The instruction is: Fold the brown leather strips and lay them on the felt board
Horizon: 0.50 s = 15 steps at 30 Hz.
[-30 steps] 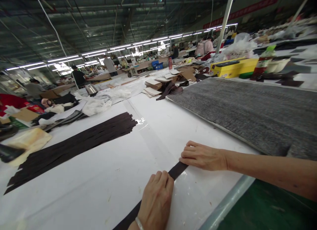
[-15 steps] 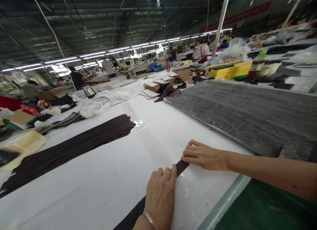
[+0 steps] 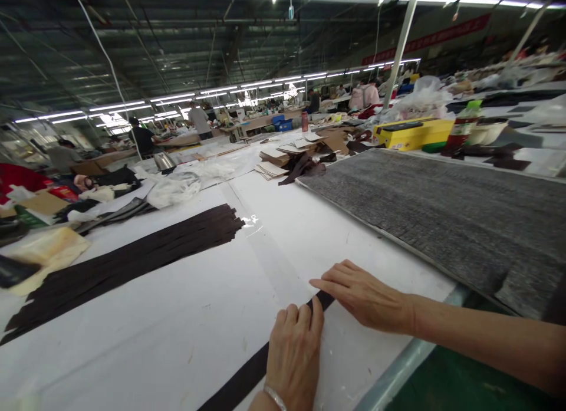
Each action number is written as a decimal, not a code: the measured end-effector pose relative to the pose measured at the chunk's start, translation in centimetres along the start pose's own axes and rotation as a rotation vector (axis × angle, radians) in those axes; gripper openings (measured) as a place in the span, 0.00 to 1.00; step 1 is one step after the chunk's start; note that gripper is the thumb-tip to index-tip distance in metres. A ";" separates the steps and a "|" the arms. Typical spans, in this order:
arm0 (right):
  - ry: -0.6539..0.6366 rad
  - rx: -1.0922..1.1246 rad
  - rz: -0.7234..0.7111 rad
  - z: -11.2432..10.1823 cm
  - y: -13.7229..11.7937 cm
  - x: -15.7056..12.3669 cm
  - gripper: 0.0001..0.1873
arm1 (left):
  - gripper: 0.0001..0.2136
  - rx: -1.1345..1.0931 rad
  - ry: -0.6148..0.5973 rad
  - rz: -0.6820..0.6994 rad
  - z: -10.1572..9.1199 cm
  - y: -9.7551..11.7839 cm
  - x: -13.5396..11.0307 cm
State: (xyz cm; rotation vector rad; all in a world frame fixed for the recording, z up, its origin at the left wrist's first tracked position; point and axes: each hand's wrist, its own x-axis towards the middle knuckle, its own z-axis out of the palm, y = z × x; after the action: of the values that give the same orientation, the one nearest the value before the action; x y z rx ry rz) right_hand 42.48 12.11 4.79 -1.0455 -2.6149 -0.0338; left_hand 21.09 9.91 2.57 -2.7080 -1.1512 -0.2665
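A dark brown strip (image 3: 241,381) lies along the near edge of the white table (image 3: 186,305). My left hand (image 3: 294,355) rests flat on the strip, fingers stretched forward, a bracelet at the wrist. My right hand (image 3: 365,296) lies at the strip's far end, fingers extended and pressing its tip. A wide row of several similar dark strips (image 3: 128,260) lies side by side farther back on the left.
A grey textured mat (image 3: 442,204) covers the table at right. Stacked card pieces and dark scraps (image 3: 287,157), a yellow box (image 3: 413,134), a bottle (image 3: 462,125) and plastic bags (image 3: 172,190) sit behind. People work at distant tables. Green floor (image 3: 442,381) lies beyond the table's edge.
My left hand has slid forward along the strip toward my right hand. The right hand's fingers have flattened and reached leftward over the strip's end. The view has shifted slightly.
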 end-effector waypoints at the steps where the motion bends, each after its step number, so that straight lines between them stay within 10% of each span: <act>1: -0.040 0.017 -0.007 0.2 -0.5 0.2 0.19 | 0.23 -0.011 0.019 -0.017 0.0 -0.2 -0.4; 15: -0.012 -0.033 -0.024 1.9 -5.2 1.7 0.24 | 0.26 -0.090 0.195 -0.166 1.4 -1.0 -5.6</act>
State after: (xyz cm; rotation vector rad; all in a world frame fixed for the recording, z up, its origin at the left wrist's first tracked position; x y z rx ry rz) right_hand 37.27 9.65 3.98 -1.0286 -2.6462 -0.0774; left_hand 16.70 7.05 0.04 -2.5921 -1.3347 -0.6061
